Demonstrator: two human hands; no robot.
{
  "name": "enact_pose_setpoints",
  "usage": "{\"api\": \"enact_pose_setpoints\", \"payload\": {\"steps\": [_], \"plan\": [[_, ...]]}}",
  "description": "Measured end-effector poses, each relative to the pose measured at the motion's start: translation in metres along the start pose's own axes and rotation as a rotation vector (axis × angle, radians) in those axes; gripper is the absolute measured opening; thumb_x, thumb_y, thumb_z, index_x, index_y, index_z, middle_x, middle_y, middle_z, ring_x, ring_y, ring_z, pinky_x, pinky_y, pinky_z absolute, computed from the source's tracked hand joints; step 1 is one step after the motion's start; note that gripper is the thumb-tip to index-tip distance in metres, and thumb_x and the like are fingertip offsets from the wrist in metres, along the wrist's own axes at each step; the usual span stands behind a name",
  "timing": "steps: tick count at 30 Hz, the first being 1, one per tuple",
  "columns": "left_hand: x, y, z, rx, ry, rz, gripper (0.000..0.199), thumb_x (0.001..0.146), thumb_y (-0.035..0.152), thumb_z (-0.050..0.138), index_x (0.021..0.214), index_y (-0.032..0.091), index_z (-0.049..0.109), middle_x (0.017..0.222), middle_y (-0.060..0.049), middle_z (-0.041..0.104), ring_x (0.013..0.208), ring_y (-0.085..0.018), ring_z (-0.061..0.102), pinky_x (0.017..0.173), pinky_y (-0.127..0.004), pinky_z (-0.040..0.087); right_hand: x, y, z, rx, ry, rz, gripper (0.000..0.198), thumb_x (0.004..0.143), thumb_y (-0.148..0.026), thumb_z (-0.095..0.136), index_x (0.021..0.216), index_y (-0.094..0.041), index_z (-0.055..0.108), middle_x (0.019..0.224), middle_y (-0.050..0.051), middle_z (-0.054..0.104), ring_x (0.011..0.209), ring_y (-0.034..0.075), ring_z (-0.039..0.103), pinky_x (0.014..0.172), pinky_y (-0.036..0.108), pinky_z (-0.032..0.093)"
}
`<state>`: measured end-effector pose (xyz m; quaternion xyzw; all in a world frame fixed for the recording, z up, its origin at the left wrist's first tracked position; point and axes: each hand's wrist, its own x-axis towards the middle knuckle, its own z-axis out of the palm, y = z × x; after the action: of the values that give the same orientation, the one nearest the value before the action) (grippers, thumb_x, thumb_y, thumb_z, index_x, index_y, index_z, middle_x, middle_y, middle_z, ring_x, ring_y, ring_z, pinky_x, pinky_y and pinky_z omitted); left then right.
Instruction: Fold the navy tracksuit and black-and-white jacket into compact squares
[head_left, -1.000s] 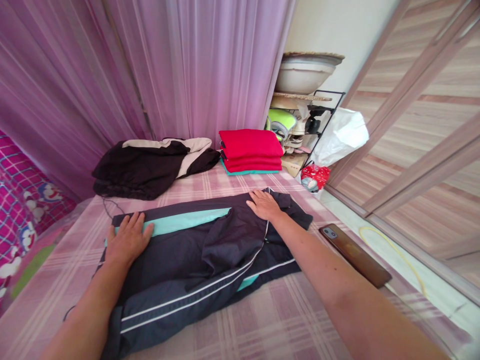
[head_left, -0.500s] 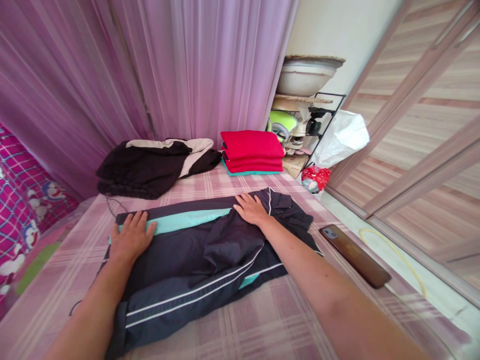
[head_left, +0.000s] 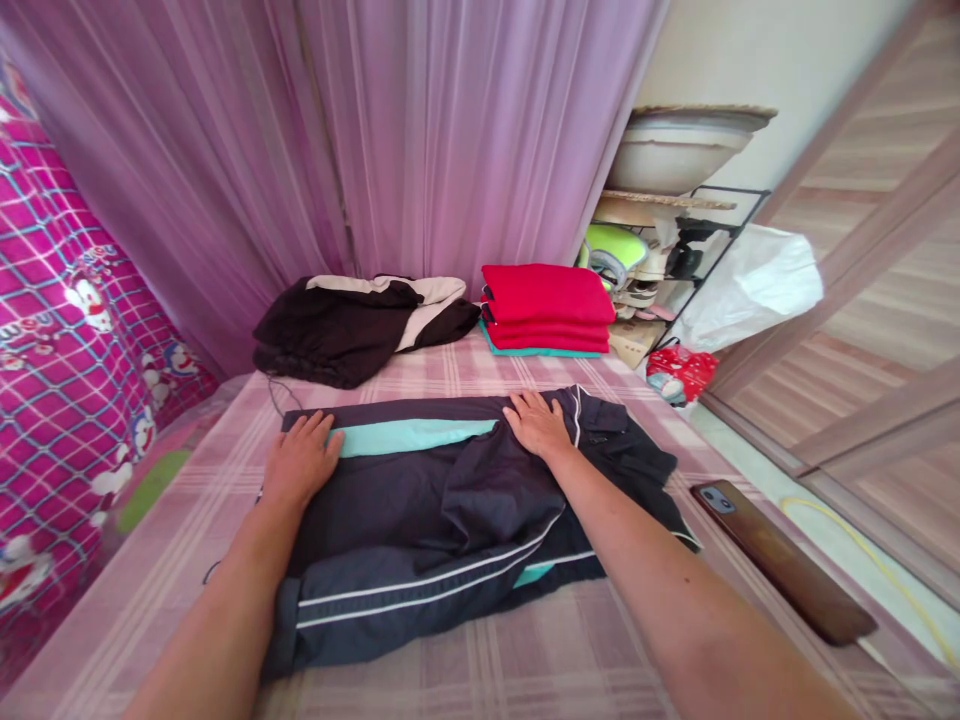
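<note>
A dark navy jacket (head_left: 375, 500) with white piping and a turquoise stripe lies partly folded on the plaid cloth in front of me. My left hand (head_left: 301, 462) rests flat on its far left corner, fingers spread at the end of the turquoise stripe. Flat on the far edge near the collar lies my right hand (head_left: 538, 425), its fingers stretched out. Loose creases bunch up in the fabric between the hands. The side under my palms and forearms is hidden.
Behind the jacket sit a dark garment with pale panels (head_left: 352, 335) and a folded red stack (head_left: 547, 305). A phone (head_left: 780, 560) with a cable lies at the right edge of the plaid cloth (head_left: 525, 645). Beyond stand a rack (head_left: 724, 235) and wardrobe doors (head_left: 855, 330).
The view has turned a little left, so everything sits further right in the picture. Both hands stay flat on the jacket at nearly the same spots.
</note>
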<state>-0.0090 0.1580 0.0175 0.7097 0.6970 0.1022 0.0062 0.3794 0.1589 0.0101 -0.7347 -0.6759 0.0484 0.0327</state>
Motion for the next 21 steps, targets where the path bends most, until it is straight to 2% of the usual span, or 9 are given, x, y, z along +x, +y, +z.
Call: {"api": "enact_pose_setpoints", "payload": {"steps": [4, 8, 11, 17, 21], "plan": [[0.002, -0.031, -0.013, -0.246, -0.097, 0.029, 0.050, 0.085, 0.032, 0.038, 0.126, 0.021, 0.064, 0.133, -0.003, 0.065, 0.124, -0.023, 0.059, 0.110, -0.037, 0.042, 0.001, 0.001, 0.002, -0.029, 0.029, -0.001, 0.059, 0.102, -0.048, 0.016, 0.152, -0.023, 0.036, 0.160, 0.009, 0.032, 0.147, 0.025, 0.023, 0.117, 0.056, 0.018], [-0.001, -0.052, -0.020, -0.386, -0.191, 0.131, 0.050, 0.078, 0.036, 0.045, 0.121, 0.021, 0.066, 0.139, -0.003, 0.061, 0.128, -0.022, 0.055, 0.114, -0.036, 0.037, 0.001, 0.000, 0.003, -0.038, 0.022, 0.012, 0.059, 0.102, -0.046, 0.016, 0.152, -0.023, 0.036, 0.159, 0.008, 0.033, 0.147, 0.024, 0.025, 0.117, 0.057, 0.018], [-0.001, -0.053, -0.020, -0.340, -0.231, 0.227, 0.050, 0.073, 0.040, 0.052, 0.117, 0.021, 0.067, 0.145, -0.006, 0.056, 0.133, -0.025, 0.050, 0.117, -0.041, 0.032, 0.001, 0.000, 0.003, -0.037, 0.027, 0.013, 0.059, 0.102, -0.046, 0.016, 0.151, -0.023, 0.037, 0.159, 0.008, 0.034, 0.147, 0.024, 0.025, 0.117, 0.057, 0.019], [0.001, -0.046, -0.025, -0.296, -0.168, 0.195, 0.033, 0.077, 0.041, 0.048, 0.094, 0.023, 0.070, 0.128, -0.005, 0.068, 0.116, -0.023, 0.062, 0.107, -0.036, 0.044, 0.000, 0.000, 0.002, -0.049, 0.028, 0.016, 0.058, 0.102, -0.045, 0.018, 0.151, -0.023, 0.038, 0.159, 0.008, 0.035, 0.147, 0.024, 0.026, 0.117, 0.056, 0.020], [0.001, -0.041, -0.036, -0.154, -0.220, 0.248, 0.028, 0.078, 0.036, 0.049, 0.090, 0.024, 0.071, 0.123, -0.004, 0.070, 0.116, -0.023, 0.062, 0.105, -0.036, 0.044, 0.001, 0.000, 0.002, -0.067, 0.027, 0.013, 0.057, 0.102, -0.045, 0.018, 0.151, -0.024, 0.038, 0.158, 0.008, 0.035, 0.146, 0.024, 0.027, 0.117, 0.055, 0.022]]}}
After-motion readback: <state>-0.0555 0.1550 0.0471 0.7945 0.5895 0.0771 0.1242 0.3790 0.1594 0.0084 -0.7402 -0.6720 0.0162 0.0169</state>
